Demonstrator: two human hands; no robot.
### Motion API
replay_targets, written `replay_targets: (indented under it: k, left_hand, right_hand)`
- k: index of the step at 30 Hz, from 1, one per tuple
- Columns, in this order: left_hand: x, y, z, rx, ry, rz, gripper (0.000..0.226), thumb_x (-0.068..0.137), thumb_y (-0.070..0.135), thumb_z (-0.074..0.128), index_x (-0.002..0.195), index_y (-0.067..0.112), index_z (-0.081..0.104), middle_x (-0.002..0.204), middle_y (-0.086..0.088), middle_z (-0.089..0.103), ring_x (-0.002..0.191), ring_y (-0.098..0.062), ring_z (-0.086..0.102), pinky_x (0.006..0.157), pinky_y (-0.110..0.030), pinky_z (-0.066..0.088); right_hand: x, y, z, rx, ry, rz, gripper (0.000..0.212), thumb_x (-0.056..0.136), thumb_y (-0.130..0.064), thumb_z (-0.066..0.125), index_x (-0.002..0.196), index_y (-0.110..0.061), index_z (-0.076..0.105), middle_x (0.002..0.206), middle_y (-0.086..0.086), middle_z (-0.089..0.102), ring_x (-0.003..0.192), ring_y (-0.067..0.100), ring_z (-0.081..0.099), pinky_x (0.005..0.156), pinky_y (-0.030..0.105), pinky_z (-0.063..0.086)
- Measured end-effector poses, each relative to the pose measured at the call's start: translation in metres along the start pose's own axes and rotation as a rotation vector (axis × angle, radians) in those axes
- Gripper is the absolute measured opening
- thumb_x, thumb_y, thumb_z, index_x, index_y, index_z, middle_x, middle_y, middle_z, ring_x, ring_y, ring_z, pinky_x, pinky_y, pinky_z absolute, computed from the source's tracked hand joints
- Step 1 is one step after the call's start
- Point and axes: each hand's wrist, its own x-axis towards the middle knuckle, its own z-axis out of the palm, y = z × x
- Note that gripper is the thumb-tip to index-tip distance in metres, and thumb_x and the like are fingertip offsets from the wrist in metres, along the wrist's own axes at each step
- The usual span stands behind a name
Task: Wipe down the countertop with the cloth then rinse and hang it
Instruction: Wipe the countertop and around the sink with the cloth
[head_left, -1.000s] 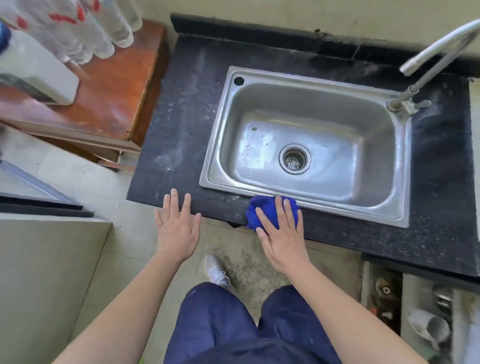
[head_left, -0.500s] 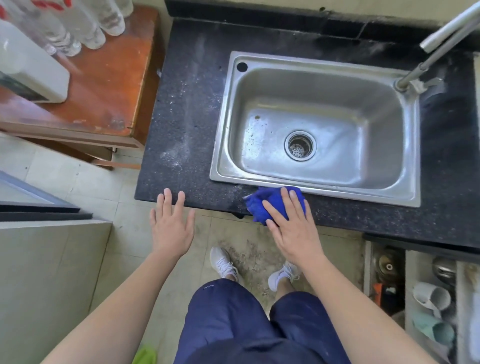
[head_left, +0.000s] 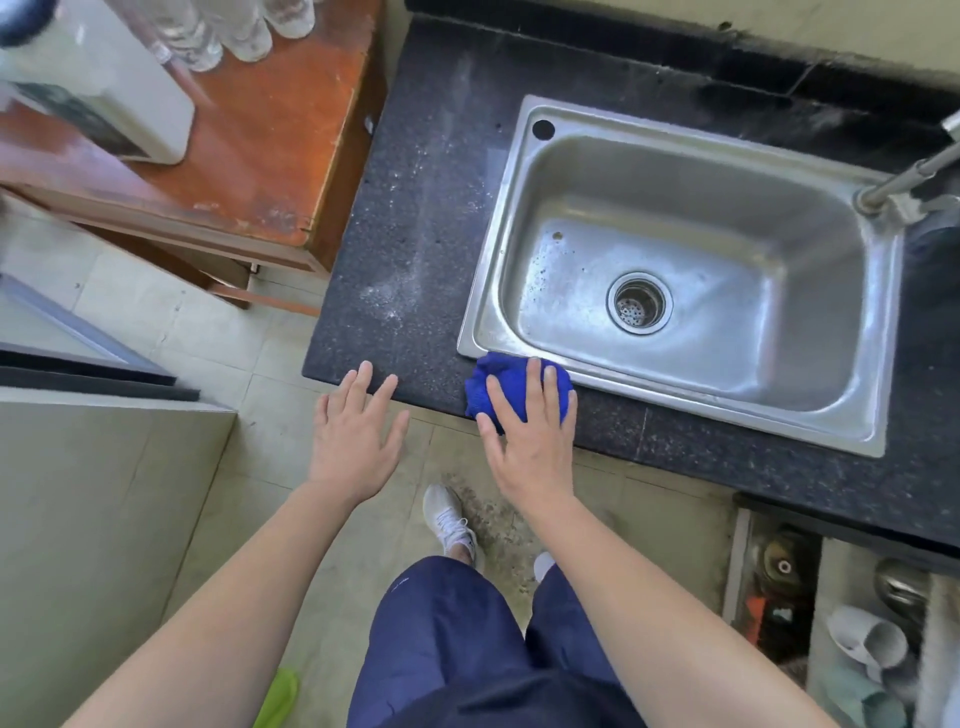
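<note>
The dark countertop (head_left: 415, 234) runs off frame on the right, cutting off the faucet (head_left: 904, 179). My left hand (head_left: 353, 436) is spread and empty at its front edge. My right hand (head_left: 530, 436), fingers straight, presses the blue cloth (head_left: 493, 384) by the sink's (head_left: 675, 395) front-left corner. The cloth is half-covered and bunched, with no long axis I can read.

Speckled dark stone countertop (head_left: 415, 218), brushed steel sink (head_left: 691, 249), blue fabric cloth (head_left: 498, 384).

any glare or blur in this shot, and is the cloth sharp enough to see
Head view: soft glare on the sink floor; head view, top-left corner: bottles blurred; head view, centre: blue cloth crisp under the right hand, countertop edges bowed by the wide lens.
</note>
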Motion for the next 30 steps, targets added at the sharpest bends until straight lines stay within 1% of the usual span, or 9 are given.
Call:
replay_targets:
  k: [4,10,15,17,22,24,26,28,30]
  left_hand:
    - [-0.002,-0.018,-0.004,0.029,0.040,-0.068,0.056,0.102,0.046,0.033,0.150,0.018,0.038,0.162,-0.019,0.017,0.149,-0.038,0.017,0.116,-0.056,0.020]
    - [0.012,-0.041,-0.013,0.053,0.044,-0.100,0.057,0.103,0.042,0.038,0.155,0.022,0.027,0.164,-0.017,0.006,0.151,-0.036,0.005,0.118,-0.055,0.013]
    - [0.019,-0.055,-0.015,-0.020,-0.008,-0.114,0.054,0.104,0.039,0.038,0.155,0.029,0.025,0.164,-0.014,0.012,0.148,-0.035,0.017,0.117,-0.055,0.019]
    - [0.017,-0.059,-0.015,-0.044,-0.003,-0.078,0.054,0.104,0.039,0.037,0.155,0.030,0.026,0.164,-0.013,0.013,0.146,-0.036,0.022,0.115,-0.053,0.021]
    - [0.014,-0.088,-0.024,-0.008,-0.025,0.000,0.060,0.100,0.049,0.019,0.153,0.024,0.034,0.161,-0.014,0.026,0.146,-0.035,0.025,0.113,-0.053,0.025]
    - [0.011,-0.102,-0.030,0.006,-0.011,-0.027,0.063,0.098,0.050,0.017,0.149,0.020,0.041,0.158,-0.017,0.031,0.146,-0.037,0.027,0.112,-0.055,0.027]
    - [0.007,-0.115,-0.038,0.008,0.018,-0.082,0.065,0.098,0.050,0.018,0.146,0.016,0.045,0.157,-0.019,0.032,0.145,-0.039,0.028,0.111,-0.057,0.028]
    - [0.004,-0.126,-0.045,0.026,0.015,-0.113,0.069,0.097,0.052,0.015,0.147,0.014,0.043,0.158,-0.019,0.030,0.146,-0.039,0.026,0.111,-0.057,0.026]
    - [0.003,-0.134,-0.050,0.039,0.014,-0.128,0.073,0.095,0.055,0.012,0.149,0.015,0.040,0.160,-0.018,0.026,0.147,-0.037,0.023,0.113,-0.057,0.023]
  right_hand:
    - [0.013,-0.029,0.015,0.004,0.027,-0.040,0.049,0.101,-0.049,0.041,0.147,-0.034,0.045,0.164,0.016,0.019,0.152,0.034,0.011,0.121,0.054,0.004]
    - [-0.007,0.040,-0.001,-0.122,-0.036,-0.304,0.047,0.101,-0.050,0.041,0.147,-0.036,0.045,0.164,0.011,0.020,0.152,0.029,0.016,0.120,0.054,0.018]
    - [-0.030,0.054,-0.014,-0.179,-0.072,-0.166,0.050,0.101,-0.050,0.038,0.150,-0.037,0.039,0.166,0.009,0.014,0.154,0.027,0.009,0.124,0.050,0.007]
    - [-0.021,0.034,-0.010,-0.162,-0.060,-0.129,0.051,0.101,-0.048,0.039,0.151,-0.037,0.037,0.166,0.010,0.014,0.154,0.028,0.008,0.124,0.050,0.005]
    - [0.030,-0.061,0.019,-0.113,-0.019,-0.207,0.049,0.102,-0.043,0.043,0.149,-0.031,0.042,0.163,0.016,0.022,0.152,0.033,0.016,0.120,0.056,0.015]
    - [0.045,-0.097,0.030,-0.098,-0.018,-0.189,0.049,0.102,-0.044,0.041,0.149,-0.031,0.042,0.162,0.016,0.024,0.151,0.033,0.018,0.121,0.056,0.014]
    - [0.067,-0.126,0.037,-0.101,-0.034,-0.275,0.049,0.101,-0.044,0.038,0.147,-0.030,0.046,0.161,0.016,0.026,0.150,0.034,0.021,0.121,0.055,0.010]
    - [0.094,-0.152,0.041,-0.093,-0.045,-0.347,0.050,0.100,-0.045,0.032,0.145,-0.030,0.048,0.161,0.016,0.027,0.150,0.034,0.022,0.120,0.053,0.009]
    - [0.111,-0.173,0.041,-0.108,-0.090,-0.377,0.051,0.102,-0.046,0.028,0.147,-0.031,0.044,0.164,0.015,0.019,0.152,0.033,0.015,0.121,0.054,0.006]
